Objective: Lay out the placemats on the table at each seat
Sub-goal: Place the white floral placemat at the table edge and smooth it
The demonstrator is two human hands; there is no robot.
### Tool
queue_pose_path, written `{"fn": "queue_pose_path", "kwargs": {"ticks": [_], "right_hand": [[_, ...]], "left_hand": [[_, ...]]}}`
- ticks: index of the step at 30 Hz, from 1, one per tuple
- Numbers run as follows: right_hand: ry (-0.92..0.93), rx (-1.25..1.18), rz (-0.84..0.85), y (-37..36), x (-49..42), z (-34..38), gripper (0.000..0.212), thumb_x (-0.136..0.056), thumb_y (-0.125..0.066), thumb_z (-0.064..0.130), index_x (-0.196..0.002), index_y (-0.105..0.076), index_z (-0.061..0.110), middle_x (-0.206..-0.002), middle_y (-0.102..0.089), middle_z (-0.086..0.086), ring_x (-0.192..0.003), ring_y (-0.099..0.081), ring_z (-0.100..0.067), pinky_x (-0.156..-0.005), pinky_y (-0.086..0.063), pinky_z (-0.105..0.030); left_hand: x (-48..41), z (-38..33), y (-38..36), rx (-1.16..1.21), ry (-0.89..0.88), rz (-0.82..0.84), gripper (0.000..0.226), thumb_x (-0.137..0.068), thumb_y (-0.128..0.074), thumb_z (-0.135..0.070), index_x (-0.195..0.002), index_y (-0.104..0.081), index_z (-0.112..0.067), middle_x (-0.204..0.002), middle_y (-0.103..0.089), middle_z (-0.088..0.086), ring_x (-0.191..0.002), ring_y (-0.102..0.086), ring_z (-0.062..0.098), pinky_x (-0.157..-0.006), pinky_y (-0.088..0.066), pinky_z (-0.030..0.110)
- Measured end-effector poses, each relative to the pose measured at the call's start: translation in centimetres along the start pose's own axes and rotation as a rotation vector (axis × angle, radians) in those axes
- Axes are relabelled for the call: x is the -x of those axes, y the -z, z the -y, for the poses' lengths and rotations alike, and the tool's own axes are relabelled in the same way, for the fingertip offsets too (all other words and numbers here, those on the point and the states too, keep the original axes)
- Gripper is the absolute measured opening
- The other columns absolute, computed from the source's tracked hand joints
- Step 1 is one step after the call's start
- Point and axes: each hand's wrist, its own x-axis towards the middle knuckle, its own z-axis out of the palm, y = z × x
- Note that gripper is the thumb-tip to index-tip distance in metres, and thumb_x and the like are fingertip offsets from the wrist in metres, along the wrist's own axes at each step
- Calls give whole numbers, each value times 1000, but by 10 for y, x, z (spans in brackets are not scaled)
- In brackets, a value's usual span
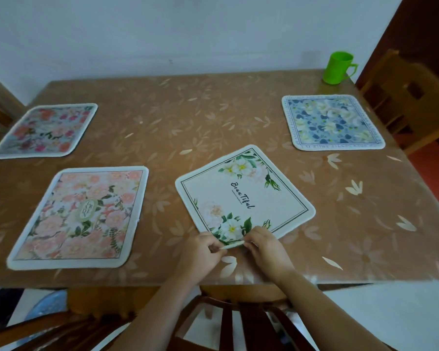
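Note:
Several placemats lie on the brown flowered table [213, 117]. A white placemat with green leaves and the word "Beautiful" [243, 193] sits near the front edge, turned like a diamond. My left hand [203, 249] and my right hand [264, 247] both pinch its near corner, which is lifted slightly off the table. A pink floral placemat [81, 216] lies flat at the front left. A red and pink floral placemat [46, 130] lies at the far left. A blue floral placemat [332, 122] lies at the far right.
A green plastic mug [338, 68] stands at the table's far right corner. A wooden chair [406, 102] stands at the right side, another chair back [238, 323] is just below my arms, and a white wall runs behind the table.

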Motion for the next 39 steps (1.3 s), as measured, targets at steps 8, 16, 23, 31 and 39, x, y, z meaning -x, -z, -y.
{"fn": "queue_pose_path", "kwargs": {"ticks": [8, 16, 23, 31, 39], "right_hand": [[-77, -47, 27, 26, 9, -10, 8, -76, -64, 4, -76, -63, 11, -80, -56, 0, -78, -53, -16, -64, -35, -14], [-216, -46, -40, 64, 26, -34, 14, -74, -59, -8, -76, -64, 5, -82, -60, -5, -81, -60, -26, -72, -43, -23], [-378, -76, -105, 85, 37, -49, 14, -77, -59, -5, -82, -66, 5, -95, -63, -10, -90, -57, -19, -77, -38, -11], [-271, -12, 25, 72, 36, -37, 12, -74, -70, 11, -86, -67, 11, -93, -61, -3, -88, -57, -18, -79, -48, -26], [-267, 40, -34, 57, 31, -38, 9, -78, -63, 6, -85, -69, 7, -93, -63, -10, -92, -56, -22, -76, -45, -26]], "left_hand": [[-9, -30, -30, 167, -52, 33, 6, -72, -74, -7, -74, -69, -6, -71, -55, -3, -65, -57, 11, -60, -48, 18], [-23, -40, -51, 188, -218, 155, 9, -74, -72, -3, -82, -69, -7, -83, -58, 0, -80, -58, 14, -74, -45, 15], [-33, -16, -54, -14, -264, 178, 12, -79, -67, -7, -90, -68, -12, -89, -56, -5, -88, -55, 12, -82, -46, 25], [-40, -31, -65, 75, -252, 109, 8, -75, -71, -5, -82, -71, -9, -84, -60, -4, -100, -59, 20, -85, -45, 26], [-38, -34, -69, 38, -290, 149, 9, -77, -69, -11, -86, -68, -11, -93, -63, 2, -102, -54, 16, -86, -38, 19]]}}
